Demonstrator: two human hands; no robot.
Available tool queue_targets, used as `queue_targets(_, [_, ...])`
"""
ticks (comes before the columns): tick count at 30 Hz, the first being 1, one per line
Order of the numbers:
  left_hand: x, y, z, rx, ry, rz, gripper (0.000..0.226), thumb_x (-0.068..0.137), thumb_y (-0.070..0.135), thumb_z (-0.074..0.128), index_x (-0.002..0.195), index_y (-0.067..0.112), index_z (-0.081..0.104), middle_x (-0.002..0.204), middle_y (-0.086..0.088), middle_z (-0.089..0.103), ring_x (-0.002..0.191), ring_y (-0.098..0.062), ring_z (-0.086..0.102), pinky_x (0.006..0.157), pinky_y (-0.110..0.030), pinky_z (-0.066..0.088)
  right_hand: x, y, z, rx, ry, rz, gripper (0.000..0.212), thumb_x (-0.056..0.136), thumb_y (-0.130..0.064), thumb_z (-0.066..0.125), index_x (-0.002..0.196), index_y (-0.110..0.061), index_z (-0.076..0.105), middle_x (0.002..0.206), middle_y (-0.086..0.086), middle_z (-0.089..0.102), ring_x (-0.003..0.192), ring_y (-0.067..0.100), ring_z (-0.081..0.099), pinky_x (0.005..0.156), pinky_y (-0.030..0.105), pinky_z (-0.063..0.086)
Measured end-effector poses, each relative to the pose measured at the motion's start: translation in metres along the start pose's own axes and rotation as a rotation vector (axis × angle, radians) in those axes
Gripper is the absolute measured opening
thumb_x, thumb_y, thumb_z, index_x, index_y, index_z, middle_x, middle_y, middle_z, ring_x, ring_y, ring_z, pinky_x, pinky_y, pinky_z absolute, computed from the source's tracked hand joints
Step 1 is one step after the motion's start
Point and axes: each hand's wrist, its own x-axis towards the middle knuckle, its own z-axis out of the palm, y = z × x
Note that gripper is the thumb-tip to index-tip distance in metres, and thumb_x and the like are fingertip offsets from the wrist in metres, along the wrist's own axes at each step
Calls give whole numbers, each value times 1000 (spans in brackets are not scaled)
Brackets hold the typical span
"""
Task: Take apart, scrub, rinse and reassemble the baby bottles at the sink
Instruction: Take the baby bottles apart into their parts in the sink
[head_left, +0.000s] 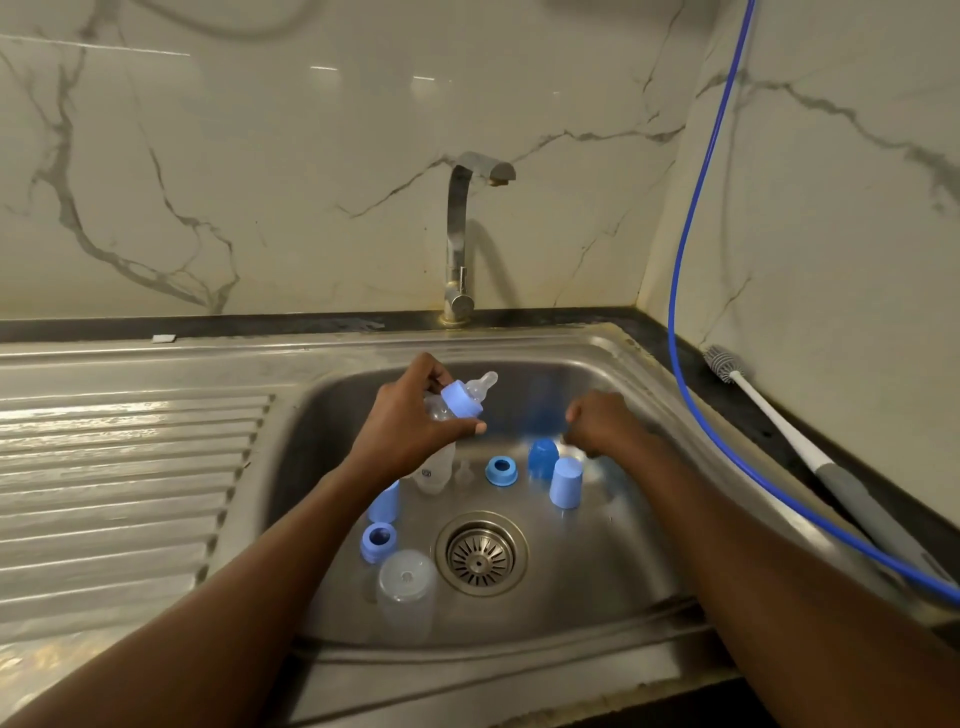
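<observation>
Wall panels (311, 182): cream, glossy, with grey marble veining. Countertop (769, 415): black. Sink (597, 597), drainboard (119, 467) with ribbed pattern, and faucet (457, 234): grey brushed steel. Hose (691, 260): bright blue. Bottle brush (789, 436): grey bristles, white shaft, grey handle. Held bottle (441, 410): clear body, light blue collar (461, 399), translucent whitish nipple (482, 385). In the basin: two light blue rings (501, 471) (378, 541); one deeper blue cap (543, 457); one pale blue cap (565, 481); a frosted clear bottle (408, 587).
</observation>
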Motion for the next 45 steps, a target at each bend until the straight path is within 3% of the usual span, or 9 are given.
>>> queue_targets(4, [-1, 2, -1, 48, -43, 16, 54, 65, 35, 90, 96, 33, 46, 87, 14, 59, 74, -4, 58, 55, -8, 41, -35, -38, -19, 741, -74, -134, 54, 81, -70, 57, 98, -19, 65, 86, 5, 73, 68, 17, 71, 56, 28, 57])
queue_targets(6, [-1, 4, -1, 40, -72, 67, 53, 64, 35, 90, 96, 30, 49, 88, 13, 61, 77, -3, 59, 60, -10, 43, -49, -49, -10, 727, -172, -215, 62, 76, -79, 53, 100, -23, 65, 81, 3, 73, 65, 15, 73, 51, 26, 55])
queue_targets(9, [-2, 7, 0, 46, -171, 126, 51, 64, 39, 89, 97, 29, 51, 90, 14, 61, 82, 0, 59, 65, -10, 44, -58, -54, 8, 600, -169, -334, 45, 81, -62, 66, 94, -19, 63, 73, 3, 72, 58, 13, 70, 52, 28, 57])
queue_targets(20, [0, -5, -4, 163, -316, -42, 52, 64, 42, 88, 95, 37, 46, 85, 14, 59, 75, -1, 58, 55, -8, 42, -45, -43, 15, 662, -129, -476, 22, 82, -42, 73, 93, -26, 64, 64, 2, 69, 55, 11, 65, 60, 27, 59])
queue_targets(31, [5, 11, -30, -25, -493, -224, 56, 67, 30, 89, 108, 23, 53, 100, 0, 66, 88, -15, 66, 70, -22, 56, -49, -45, 6, 703, -116, -682, 33, 81, -29, 77, 112, -26, 65, 76, -1, 73, 67, 11, 70, 62, 19, 57])
queue_targets(35, [1, 14, -44, -259, -715, -378, 66, 69, 27, 86, 125, 14, 54, 113, -13, 69, 97, -27, 69, 83, -38, 60, -55, -45, -2, 686, -223, -824, 44, 78, -13, 79, 117, -29, 65, 111, -6, 71, 102, 5, 66, 82, 16, 53])
queue_targets(37, [-3, 12, -44, -237, -765, -412, 54, 77, 24, 82, 123, 15, 55, 111, -12, 69, 91, -21, 70, 77, -32, 59, -56, -42, -5, 699, -326, -783, 52, 79, -13, 78, 125, -29, 60, 116, -3, 69, 107, 8, 65, 84, 17, 53])
queue_targets(41, [-5, 2, -30, 120, -695, -306, 57, 73, 32, 86, 121, 20, 57, 116, -3, 64, 105, -19, 62, 96, -38, 54, -59, -42, 3, 734, -399, -480, 50, 82, -38, 74, 126, -23, 57, 102, 13, 72, 86, 22, 73, 70, 27, 60])
queue_targets(45, [-1, 4, -21, 99, -629, -237, 44, 71, 35, 86, 104, 23, 60, 99, 1, 64, 90, -14, 60, 78, -27, 51, -56, -42, 8, 627, -351, -500, 31, 85, -29, 74, 110, -14, 63, 89, 9, 72, 71, 13, 72, 60, 20, 55])
